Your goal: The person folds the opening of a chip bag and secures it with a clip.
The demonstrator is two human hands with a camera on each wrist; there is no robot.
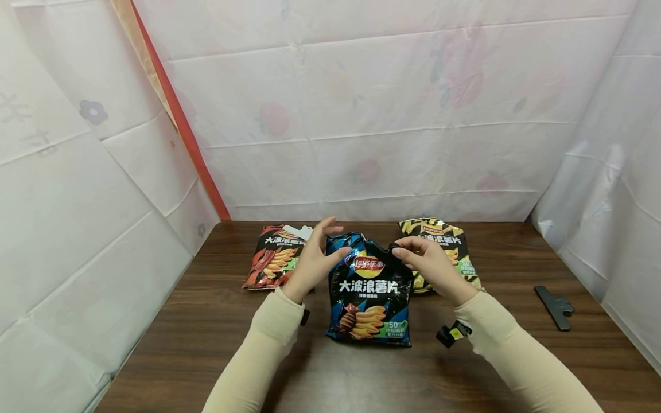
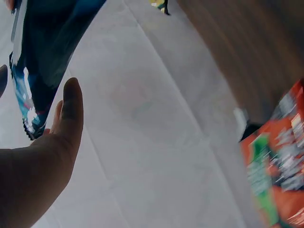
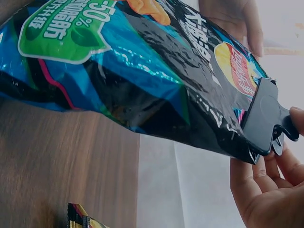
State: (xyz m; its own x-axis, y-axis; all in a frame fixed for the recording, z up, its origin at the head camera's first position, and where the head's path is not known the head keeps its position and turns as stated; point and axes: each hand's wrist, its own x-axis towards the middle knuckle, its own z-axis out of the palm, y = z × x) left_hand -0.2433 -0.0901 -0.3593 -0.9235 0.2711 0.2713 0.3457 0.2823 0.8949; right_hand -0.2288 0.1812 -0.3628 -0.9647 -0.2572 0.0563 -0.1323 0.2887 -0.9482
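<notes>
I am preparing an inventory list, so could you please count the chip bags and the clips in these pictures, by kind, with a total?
Chip bags: 3 (blue bag, red bag, yellow-and-black bag)
Clips: 3 (black clip on the blue bag, dark clip on the table, white clip at the red bag's top)
Total: 6

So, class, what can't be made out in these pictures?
Red bag: partly behind the left hand, head view; print blurred, left wrist view.
Yellow bag: partly behind the right hand, head view; cut off by the bottom edge, right wrist view.
Blue bag: smallest print too tiny to read, head view.
</notes>
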